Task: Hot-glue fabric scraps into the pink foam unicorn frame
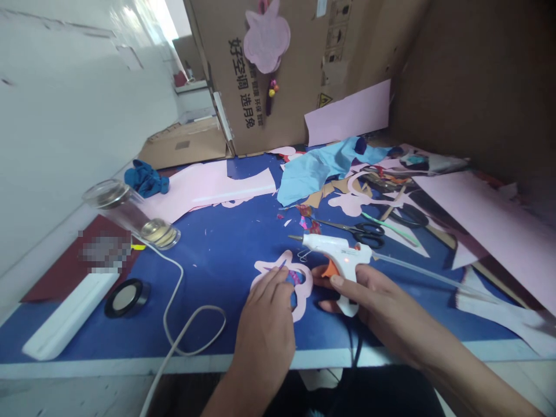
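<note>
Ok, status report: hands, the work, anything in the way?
Left hand resting on pink paper cutout. Right hand gripping white hot glue gun, aimed left. Closest clutter: black-handled scissors, just beyond the gun.

The blue table (217,243) bears a pink cutout (306,286) and scissors (354,230).

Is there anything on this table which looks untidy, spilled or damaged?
Untidy, yes: on the right, paper scraps lie jumbled and overlapping beyond the scissors, not stacked. I see no spill, and the glue gun looks undamaged.
</note>
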Available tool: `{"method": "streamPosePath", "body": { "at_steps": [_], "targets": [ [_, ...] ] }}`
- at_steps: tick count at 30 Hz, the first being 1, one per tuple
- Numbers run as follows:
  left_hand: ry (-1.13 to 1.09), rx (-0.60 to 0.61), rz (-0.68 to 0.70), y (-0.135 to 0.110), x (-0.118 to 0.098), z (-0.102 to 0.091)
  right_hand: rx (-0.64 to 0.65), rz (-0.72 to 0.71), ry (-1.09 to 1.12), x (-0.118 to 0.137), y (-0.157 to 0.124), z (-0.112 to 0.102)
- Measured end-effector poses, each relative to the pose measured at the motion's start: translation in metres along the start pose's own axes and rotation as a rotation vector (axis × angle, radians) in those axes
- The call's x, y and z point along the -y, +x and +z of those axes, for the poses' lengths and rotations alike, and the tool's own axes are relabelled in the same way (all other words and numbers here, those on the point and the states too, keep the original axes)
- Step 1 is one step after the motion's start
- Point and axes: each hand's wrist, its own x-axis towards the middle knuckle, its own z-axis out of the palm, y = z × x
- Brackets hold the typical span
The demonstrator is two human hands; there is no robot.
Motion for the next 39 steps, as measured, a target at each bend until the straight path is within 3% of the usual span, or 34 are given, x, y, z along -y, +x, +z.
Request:
{"method": "streamPosePath", "body": {
  "at_steps": [13, 31, 35, 39],
  "targets": [
    [-0.026, -0.096, -0.105, 0.007, -0.008, 0.004, 0.003, -0.023, -0.042, 0.003, 0.000, 0.007],
    [-0.013, -0.156, -0.093, 0.006, -0.007, 0.010, 0.048, -0.059, -0.181, -0.005, 0.004, 0.009],
    [-0.037, -0.163, -0.106, 0.007, -0.006, 0.011, -0.027, -0.085, -0.243, -0.004, 0.002, 0.004],
    [-0.063, -0.166, -0.114, 0.006, -0.005, 0.011, -0.193, -0.154, -0.407, 0.002, -0.008, -0.001]
  ]
}}
